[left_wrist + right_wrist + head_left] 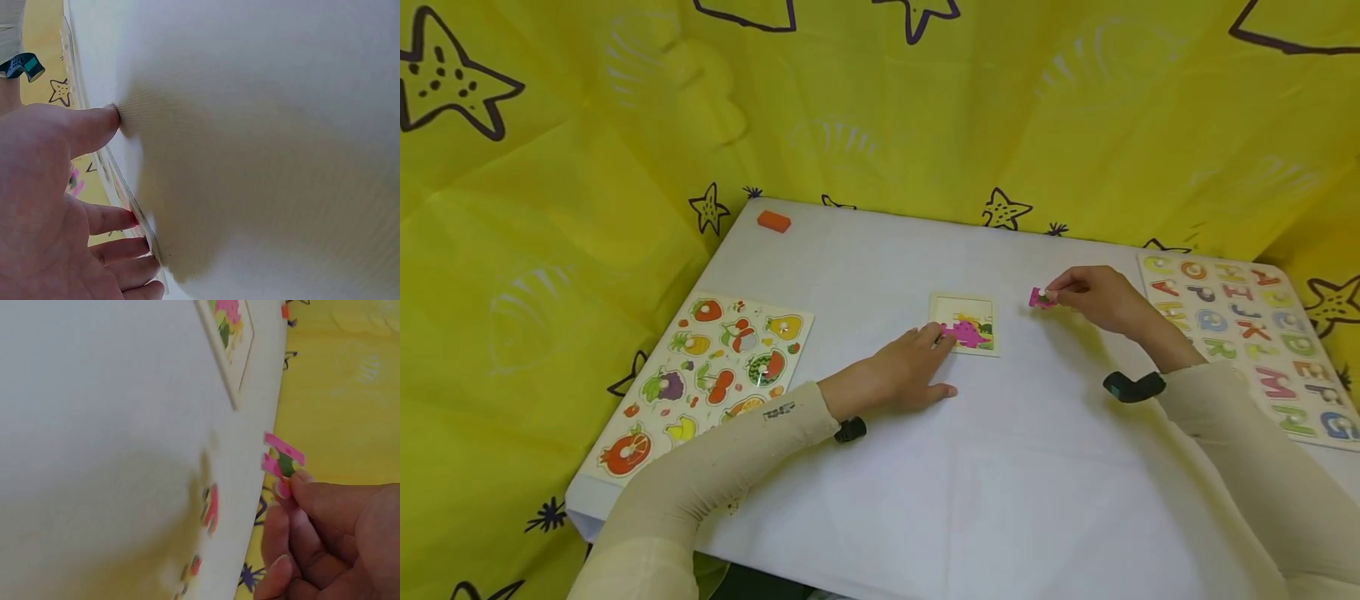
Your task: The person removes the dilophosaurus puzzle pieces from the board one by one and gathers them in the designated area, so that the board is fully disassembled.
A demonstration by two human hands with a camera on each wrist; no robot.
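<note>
In the head view, a small wooden jigsaw tray (950, 305) lies mid-table, partly filled with pink dinosaur pieces (972, 335). My left hand (912, 368) rests at its near left corner, fingers extended and thumb spread. The left wrist view shows the left hand's fingertips (147, 257) at the tray's edge. To the right of the tray, my right hand (1097, 296) pinches a pink and green jigsaw piece (1040, 297) between thumb and fingers. The right wrist view shows that jigsaw piece (286, 461) held up, apart from the tray.
A fruit peg puzzle board (703, 379) lies on the left and an alphabet puzzle board (1247, 333) on the right. An orange block (773, 221) sits at the far left corner. More small pieces (211, 509) lie beneath the right hand. A yellow curtain (880, 125) hangs behind the table.
</note>
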